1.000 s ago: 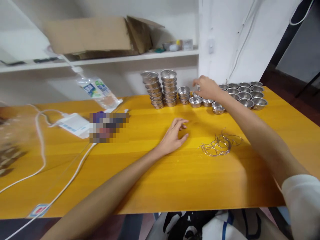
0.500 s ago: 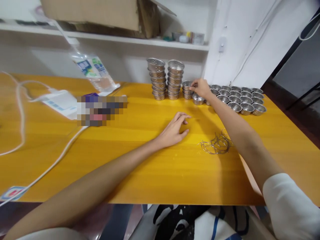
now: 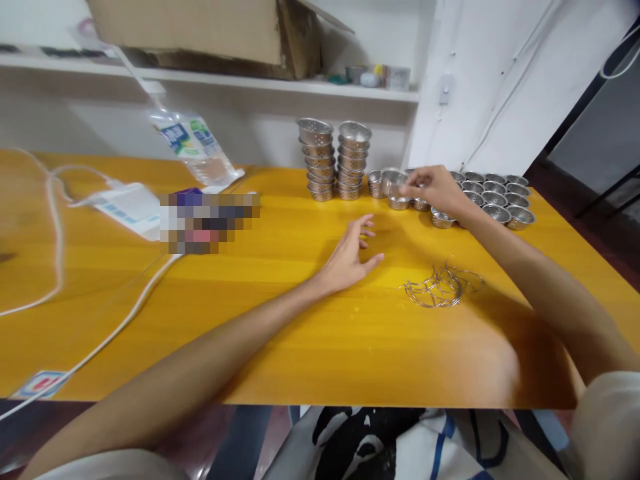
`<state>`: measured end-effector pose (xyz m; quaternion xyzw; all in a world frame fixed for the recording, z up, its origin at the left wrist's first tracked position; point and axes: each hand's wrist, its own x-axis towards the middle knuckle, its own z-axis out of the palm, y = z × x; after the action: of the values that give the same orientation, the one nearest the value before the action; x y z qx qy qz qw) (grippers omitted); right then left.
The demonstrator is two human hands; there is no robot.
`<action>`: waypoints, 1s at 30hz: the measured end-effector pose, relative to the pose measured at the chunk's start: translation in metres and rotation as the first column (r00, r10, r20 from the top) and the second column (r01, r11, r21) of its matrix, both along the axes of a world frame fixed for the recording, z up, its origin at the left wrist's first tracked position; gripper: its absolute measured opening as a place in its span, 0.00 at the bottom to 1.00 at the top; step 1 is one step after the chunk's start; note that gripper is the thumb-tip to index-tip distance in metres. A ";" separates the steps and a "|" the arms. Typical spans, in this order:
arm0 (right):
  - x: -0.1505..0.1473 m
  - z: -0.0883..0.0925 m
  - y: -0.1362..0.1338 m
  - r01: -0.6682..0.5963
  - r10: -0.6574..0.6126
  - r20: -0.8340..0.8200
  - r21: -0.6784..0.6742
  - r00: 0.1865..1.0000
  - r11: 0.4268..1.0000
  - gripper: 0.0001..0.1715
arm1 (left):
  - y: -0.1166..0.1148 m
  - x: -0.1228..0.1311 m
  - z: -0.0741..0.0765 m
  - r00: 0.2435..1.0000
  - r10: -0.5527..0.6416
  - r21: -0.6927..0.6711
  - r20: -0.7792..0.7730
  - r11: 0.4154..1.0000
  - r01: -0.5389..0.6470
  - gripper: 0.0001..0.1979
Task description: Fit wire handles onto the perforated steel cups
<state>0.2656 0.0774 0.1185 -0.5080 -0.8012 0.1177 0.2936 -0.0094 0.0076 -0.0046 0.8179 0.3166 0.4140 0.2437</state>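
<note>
My right hand (image 3: 434,190) is pinching the rim of a perforated metal cup (image 3: 393,180), held tilted just above the cups at the back of the table. Behind it stands a short stack of the same cups (image 3: 375,185). My left hand (image 3: 350,257) hovers over or rests on the table, fingers spread, holding nothing. Two taller stacks, a left one (image 3: 320,163) and a right one (image 3: 353,163), rise beyond it. A tangle of curved metal wires (image 3: 435,288) lies between my forearms.
Rows of single perforated cups (image 3: 495,200) fill the back right, partly behind my right hand. On the left are a plastic bottle (image 3: 197,150), a white power strip (image 3: 131,210) and a white cable (image 3: 117,317). A cardboard box (image 3: 200,30) sits on the shelf above.
My right hand has lifted a cup off the short stack and moved right and slightly toward me with it. The fingers of my left hand have spread wider.
</note>
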 end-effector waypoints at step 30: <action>-0.040 -0.014 -0.144 0.003 0.190 0.589 -0.311 0.786 0.950 0.09 | -0.009 -0.005 0.015 0.991 -0.010 -0.104 -0.137 0.995 -0.004 0.37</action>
<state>0.2253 -0.0664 0.1044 -0.5158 -0.8504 0.0797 -0.0670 -0.0140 -0.0012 0.0100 0.8310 0.3527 0.3394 0.2644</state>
